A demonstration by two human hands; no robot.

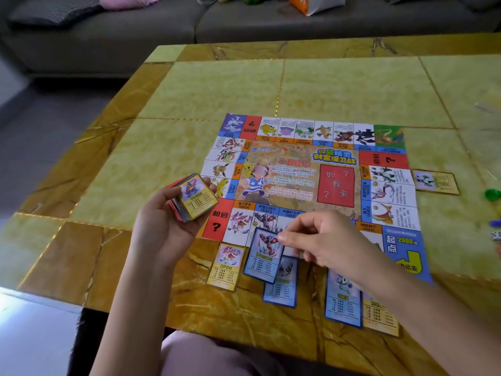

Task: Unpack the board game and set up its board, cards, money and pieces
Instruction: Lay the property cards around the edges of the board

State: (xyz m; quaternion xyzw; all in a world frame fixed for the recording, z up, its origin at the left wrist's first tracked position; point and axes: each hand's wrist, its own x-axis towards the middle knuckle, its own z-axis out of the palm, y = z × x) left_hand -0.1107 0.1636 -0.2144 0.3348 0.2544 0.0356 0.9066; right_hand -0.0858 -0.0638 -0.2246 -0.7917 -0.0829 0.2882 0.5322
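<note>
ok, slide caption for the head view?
Left hand holds the deck; right hand pinches a blue card at the board's near edge.

A tabletop of yellow and amber marble-patterned stone (pixel 217 99) carries a printed paper game board (pixel 306 172), spread flat. Along the board's near edge lie a yellow-bordered card (pixel 223 267), a pale blue card (pixel 282 291), a second blue card (pixel 343 299) and a partly hidden yellow card (pixel 379 317). Another yellow card (pixel 436 181) lies just beside the right edge, near a small green piece (pixel 492 194).
</note>
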